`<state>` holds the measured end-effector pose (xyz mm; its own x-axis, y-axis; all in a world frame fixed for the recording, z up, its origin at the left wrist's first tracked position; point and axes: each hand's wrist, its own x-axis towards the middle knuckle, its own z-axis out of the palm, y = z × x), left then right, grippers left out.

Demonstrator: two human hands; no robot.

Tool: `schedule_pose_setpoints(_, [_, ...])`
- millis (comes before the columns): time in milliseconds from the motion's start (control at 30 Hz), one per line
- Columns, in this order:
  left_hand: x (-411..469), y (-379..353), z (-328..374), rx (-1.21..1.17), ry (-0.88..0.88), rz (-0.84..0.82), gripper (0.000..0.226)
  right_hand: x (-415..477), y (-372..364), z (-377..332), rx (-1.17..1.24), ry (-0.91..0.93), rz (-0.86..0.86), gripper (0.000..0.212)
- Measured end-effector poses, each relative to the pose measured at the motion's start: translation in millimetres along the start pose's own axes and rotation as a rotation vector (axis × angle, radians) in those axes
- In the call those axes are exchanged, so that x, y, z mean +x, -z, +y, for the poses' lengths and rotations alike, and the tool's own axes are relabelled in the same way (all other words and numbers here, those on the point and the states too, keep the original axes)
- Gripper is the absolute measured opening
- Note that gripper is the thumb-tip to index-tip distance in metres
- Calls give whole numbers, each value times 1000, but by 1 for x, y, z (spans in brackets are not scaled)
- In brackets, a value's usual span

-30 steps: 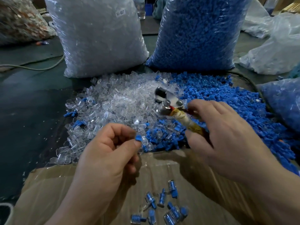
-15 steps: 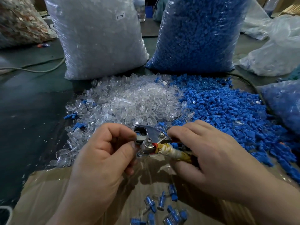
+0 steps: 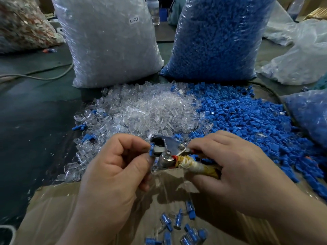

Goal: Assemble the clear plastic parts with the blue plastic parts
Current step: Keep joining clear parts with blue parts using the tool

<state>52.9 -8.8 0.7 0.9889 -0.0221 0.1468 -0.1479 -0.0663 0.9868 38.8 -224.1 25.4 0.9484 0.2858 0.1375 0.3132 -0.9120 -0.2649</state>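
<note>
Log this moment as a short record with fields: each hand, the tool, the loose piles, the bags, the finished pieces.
left hand: pinches a blue part at the head of the metal tool
right hand: holds the metal tool by its taped handle
loose piles: clear pile left, blue pile right, mixed where they meet
bags: clear-parts bag left, blue-parts bag right, both behind the piles
assembled pieces: small cluster on the cardboard, nearest the person

Cardboard [image 3: 53,209] lay beneath the fingers [image 3: 123,144]; far left of them ran a grey cable [image 3: 40,78], beyond it a bag of reddish scrap [image 3: 23,27].
</note>
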Motion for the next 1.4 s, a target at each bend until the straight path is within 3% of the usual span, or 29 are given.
schedule_pose_setpoints(200, [4, 4, -4, -33, 182, -70, 22, 13, -4, 19, -236, -193, 4, 64])
schedule_pose_setpoints(400, [0, -6, -2, -17, 304, -136, 27, 22, -5, 23, -294, -272, -75, 73])
schedule_pose_setpoints(500, [-1, -8, 0, -13, 312, -140, 29, 21, -2, 20, -281, -270, -64, 66])
schedule_pose_setpoints(567, [-2, -9, 0, -4, 315, -135, 28, 17, -2, 11, -226, -220, 66, 59])
schedule_pose_setpoints(633, [-3, -11, -1, 11, 316, -121, 25, 12, -4, -8, -129, -94, 184, 48])
schedule_pose_setpoints(767, [-7, -15, -4, 82, 232, -121, 21, 8, -15, -27, -113, 168, 146, 26])
schedule_pose_setpoints(867, [-12, -15, 1, 142, 103, -121, 10, 7, -15, -26, -112, 182, 128, 14])
schedule_pose_setpoints(1000, [-15, -14, 11, 194, 9, -125, 26, 6, -19, -25, -113, 176, 78, 20])
schedule_pose_setpoints(1133, [-12, -12, 9, 243, 67, -127, 35, 2, -16, -24, -83, 187, 105, 7])
schedule_pose_setpoints(1233, [-8, -8, 8, 255, 146, -226, 44, 4, -12, -31, -80, 212, 117, 3])
schedule_pose_setpoints(1267, [-7, -5, 8, 233, 155, -261, 45, 3, -12, -32, -62, 225, 98, 2])
schedule_pose_setpoints(1333, [-6, -2, 7, 178, 107, -305, 43, 0, -9, -36, 64, 168, 25, 20])
schedule_pose_setpoints(1400, [-6, 0, 5, 143, -1, -361, 36, -3, -3, -41, 430, -21, -86, 30])
